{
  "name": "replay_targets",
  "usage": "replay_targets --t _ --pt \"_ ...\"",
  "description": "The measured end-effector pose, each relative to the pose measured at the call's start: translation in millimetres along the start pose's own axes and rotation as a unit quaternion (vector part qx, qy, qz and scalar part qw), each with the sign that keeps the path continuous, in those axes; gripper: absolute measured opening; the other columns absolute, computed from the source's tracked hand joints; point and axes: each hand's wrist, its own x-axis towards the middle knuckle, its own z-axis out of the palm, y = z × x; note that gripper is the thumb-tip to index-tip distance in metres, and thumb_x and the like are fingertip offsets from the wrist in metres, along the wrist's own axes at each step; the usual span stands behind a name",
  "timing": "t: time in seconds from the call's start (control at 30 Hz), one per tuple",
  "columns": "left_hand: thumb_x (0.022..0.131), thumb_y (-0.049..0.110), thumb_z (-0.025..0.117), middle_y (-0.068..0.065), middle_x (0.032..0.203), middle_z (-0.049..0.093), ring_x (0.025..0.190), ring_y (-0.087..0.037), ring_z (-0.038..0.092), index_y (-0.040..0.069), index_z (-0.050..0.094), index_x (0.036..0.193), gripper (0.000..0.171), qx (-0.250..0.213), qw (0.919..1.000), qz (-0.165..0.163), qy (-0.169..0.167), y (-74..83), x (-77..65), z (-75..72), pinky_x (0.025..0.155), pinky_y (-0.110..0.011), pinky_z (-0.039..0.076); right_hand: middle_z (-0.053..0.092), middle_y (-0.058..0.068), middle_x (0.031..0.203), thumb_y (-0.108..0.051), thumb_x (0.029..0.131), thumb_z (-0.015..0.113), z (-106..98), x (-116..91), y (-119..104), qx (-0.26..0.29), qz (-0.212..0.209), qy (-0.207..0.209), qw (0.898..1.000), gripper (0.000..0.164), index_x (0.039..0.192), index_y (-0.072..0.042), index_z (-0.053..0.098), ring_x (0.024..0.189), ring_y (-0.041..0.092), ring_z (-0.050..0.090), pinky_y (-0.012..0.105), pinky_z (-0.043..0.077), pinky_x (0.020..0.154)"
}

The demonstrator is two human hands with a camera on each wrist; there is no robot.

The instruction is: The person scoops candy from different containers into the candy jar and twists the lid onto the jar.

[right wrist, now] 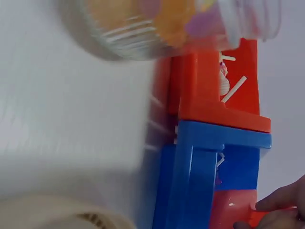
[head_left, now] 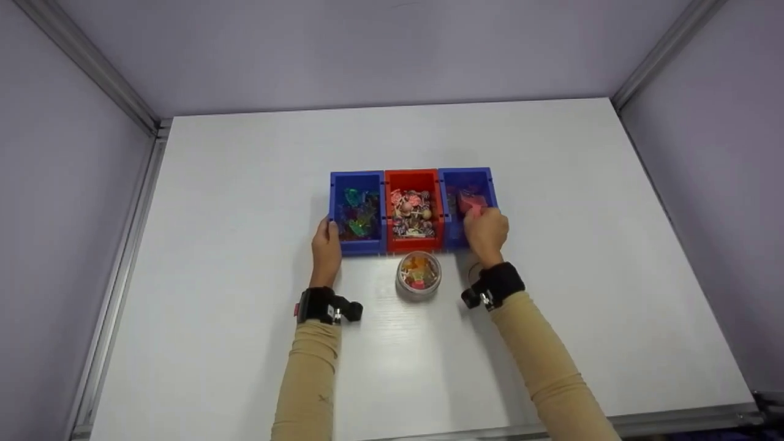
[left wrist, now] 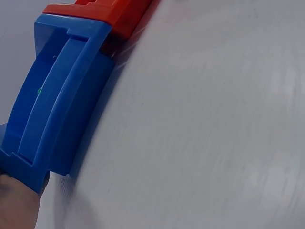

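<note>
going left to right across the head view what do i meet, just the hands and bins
Left hand → left blue bin → red bin → right blue bin → right hand, which reaches over that last bin's right side.

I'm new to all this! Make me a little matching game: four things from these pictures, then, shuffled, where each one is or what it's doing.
1. Left hand
2. Right hand
3. Jar
4. Red bin

A. Between the left blue bin and the right blue bin
B. Holding the pink scoop
C. Touching the left blue bin
D. Round, see-through and standing on the table

Pairs: 1-C; 2-B; 3-D; 4-A
</note>
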Motion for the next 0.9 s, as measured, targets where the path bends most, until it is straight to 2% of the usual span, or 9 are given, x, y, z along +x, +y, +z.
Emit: replay_targets --t 0.1,0.23,0.4,0.47,0.57,0.67,0.9 --pt "0.105 0.021 0.034 -0.021 0.151 0.041 0.145 -0.033 0.034 -0.003 0.036 0.146 0.047 -0.002 1.0000 -0.003 -0.006 0.1 -0.1 0.0 0.121 -0.044 0.031 0.071 0.031 0.084 -0.017 0.090 0.054 2 -1 1 -0.022 -0.017 -0.002 1.000 0.032 0.076 0.006 0.070 0.082 0.047 0.068 0.057 0.053 0.073" --pt "0.105 0.022 0.034 -0.020 0.151 0.042 0.145 -0.032 0.035 -0.002 0.037 0.146 0.048 0.001 0.9999 -0.005 -0.012 0.2 0.8 0.5 0.121 -0.043 0.031 0.071 0.030 0.081 -0.016 0.092 0.054 8 -6 8 -0.037 -0.044 0.018 0.998 0.031 0.077 0.007 0.069 0.078 0.047 0.068 0.057 0.054 0.071" --pt "0.105 0.023 0.034 -0.020 0.152 0.041 0.145 -0.032 0.035 -0.002 0.036 0.147 0.048 0.006 0.9999 -0.006 -0.015 1.6 1.8 -1.4 0.121 -0.043 0.031 0.071 0.028 0.079 -0.016 0.089 0.056 10 -7 9 0.010 -0.021 0.029 0.999 0.030 0.071 0.005 0.068 0.079 0.047 0.067 0.057 0.052 0.072" --pt "0.105 0.022 0.034 -0.020 0.152 0.040 0.145 -0.032 0.034 -0.002 0.036 0.147 0.048 0.011 0.9998 -0.007 -0.017 1.6 2.2 -2.4 0.121 -0.043 0.031 0.071 0.028 0.080 -0.016 0.089 0.056 8 -7 7 0.008 -0.016 0.022 1.000 0.030 0.071 0.004 0.069 0.079 0.047 0.067 0.056 0.052 0.072" --pt "0.105 0.023 0.033 -0.019 0.153 0.039 0.146 -0.031 0.033 -0.001 0.034 0.148 0.049 0.014 0.9997 -0.010 -0.020 1.8 2.4 -3.9 0.122 -0.043 0.030 0.071 0.029 0.080 -0.016 0.090 0.054 9 -7 4 -0.019 -0.030 0.018 0.999 0.030 0.074 0.005 0.069 0.078 0.047 0.067 0.057 0.053 0.071" --pt "0.105 0.024 0.033 -0.019 0.153 0.039 0.146 -0.031 0.033 0.000 0.035 0.148 0.049 0.013 0.9997 -0.009 -0.021 1.9 2.4 -5.0 0.122 -0.043 0.030 0.070 0.030 0.079 -0.015 0.090 0.055 13 -8 5 -0.020 -0.044 0.038 0.998 0.030 0.073 0.006 0.068 0.077 0.048 0.067 0.058 0.053 0.070" --pt "0.106 0.025 0.033 -0.019 0.154 0.038 0.147 -0.031 0.032 -0.001 0.033 0.148 0.050 0.015 0.9995 -0.002 -0.029 1.7 0.7 -7.0 0.122 -0.043 0.030 0.068 0.029 0.073 -0.016 0.090 0.060 21 -16 11 0.029 -0.053 0.089 0.994 0.029 0.069 0.004 0.062 0.070 0.049 0.065 0.058 0.050 0.065"
